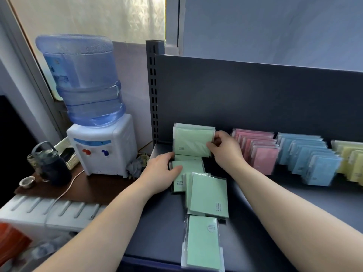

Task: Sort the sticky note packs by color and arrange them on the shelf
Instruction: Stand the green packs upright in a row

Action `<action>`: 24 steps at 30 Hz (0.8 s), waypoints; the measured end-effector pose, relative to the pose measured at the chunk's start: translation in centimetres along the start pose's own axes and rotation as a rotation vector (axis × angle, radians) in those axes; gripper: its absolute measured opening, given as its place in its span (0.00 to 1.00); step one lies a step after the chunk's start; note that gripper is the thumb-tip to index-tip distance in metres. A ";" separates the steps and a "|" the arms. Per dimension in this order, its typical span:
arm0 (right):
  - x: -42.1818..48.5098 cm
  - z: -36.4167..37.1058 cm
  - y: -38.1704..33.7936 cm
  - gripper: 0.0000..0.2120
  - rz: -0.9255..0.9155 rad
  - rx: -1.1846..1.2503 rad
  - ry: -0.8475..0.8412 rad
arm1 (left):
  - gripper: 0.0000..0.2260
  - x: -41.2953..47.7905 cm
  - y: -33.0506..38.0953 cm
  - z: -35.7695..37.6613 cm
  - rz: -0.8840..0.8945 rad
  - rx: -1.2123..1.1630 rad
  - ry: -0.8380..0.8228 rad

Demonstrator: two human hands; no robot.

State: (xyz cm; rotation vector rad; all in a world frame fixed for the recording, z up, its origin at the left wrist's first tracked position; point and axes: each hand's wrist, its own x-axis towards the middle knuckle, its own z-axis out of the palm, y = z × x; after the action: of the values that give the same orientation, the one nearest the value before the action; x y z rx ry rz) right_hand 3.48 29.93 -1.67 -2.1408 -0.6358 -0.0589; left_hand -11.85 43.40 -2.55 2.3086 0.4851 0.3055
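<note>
My right hand (225, 152) pinches the upright green stack (192, 142); my left hand (163, 173) grips a flat pack (191, 166). Loosening early could topple the stack.

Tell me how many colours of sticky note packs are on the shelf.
4: green packs at the left; pink row beside them; blue row further right; yellow row at the frame's right edge. More may lie out of view.

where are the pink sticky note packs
In the head view the pink packs stand right of centre on the shelf, between the upright green packs and the blue packs.
</note>
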 end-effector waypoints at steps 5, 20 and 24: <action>-0.2 0.2 -0.7 0.13 0.058 -0.028 0.008 | 0.18 -0.1 -0.2 0.1 -0.011 -0.001 0.012; -4.5 -0.8 -2.8 0.13 0.118 -0.056 -0.470 | 0.22 0.3 -0.9 0.3 -0.118 -0.321 0.015; -4.4 -0.8 -2.6 0.15 0.151 0.019 -0.474 | 0.16 0.5 -0.9 0.5 -0.176 -0.605 0.017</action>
State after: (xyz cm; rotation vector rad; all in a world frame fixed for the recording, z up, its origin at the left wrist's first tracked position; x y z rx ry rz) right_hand -1.42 28.71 -0.44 -2.1897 -0.7334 0.5482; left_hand -11.48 43.84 -3.54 1.6675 0.5161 0.3318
